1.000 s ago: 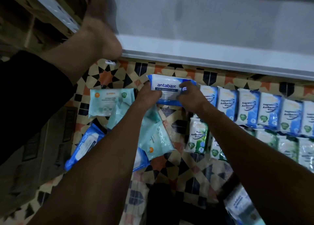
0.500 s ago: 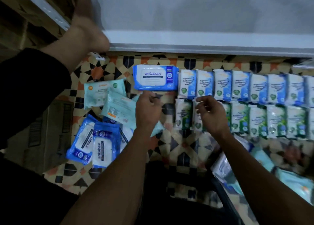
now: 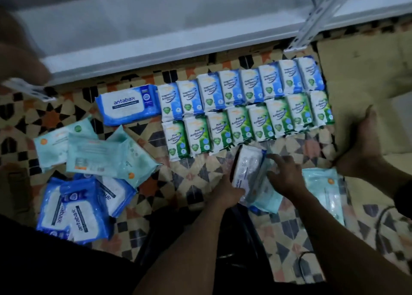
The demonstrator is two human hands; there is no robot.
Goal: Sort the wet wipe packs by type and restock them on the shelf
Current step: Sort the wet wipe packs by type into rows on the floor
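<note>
Head view, looking down.

- White shelf (image 3: 138,27): one board across the top, bare.
- Patterned floor (image 3: 196,174): star tiles in black, orange and cream; all the packs lie here, none on the shelf.
- Beige box (image 3: 356,76), far right, gripped at its edge by a second person's hand (image 3: 361,147).
- Blue row (image 3: 240,86): 8 small packs side by side, label "Fragrance Antibacterial Wipes".
- Green row (image 3: 247,127): 8 small packs, touching the blue row below it, label "Pine Antibacterial Wipes".
- Sorted antabax pack (image 3: 127,104): 1 large blue pack lying flat, touching the left end of the blue row. Brand "antabax" reads clearly; smaller print illegible.
- Antabax heap (image 3: 80,210), lower left: 3 overlapping, "antabax" readable on two.
- Teal heap (image 3: 93,154), left: 3 overlapping, orange dot on each, writing too blurred.
- Teal packs on the right: 1 lone pack (image 3: 323,190); 1 partly covered pack (image 3: 267,197).
- Held pack (image 3: 249,172): white with blue edging, tilted, just below the green row, resting over the covered teal pack; print unreadable.
- Left hand (image 3: 227,192): closed on its lower end.
- Right hand (image 3: 285,174): fingers loosely spread, tips against its right edge, not wrapped round.
</note>
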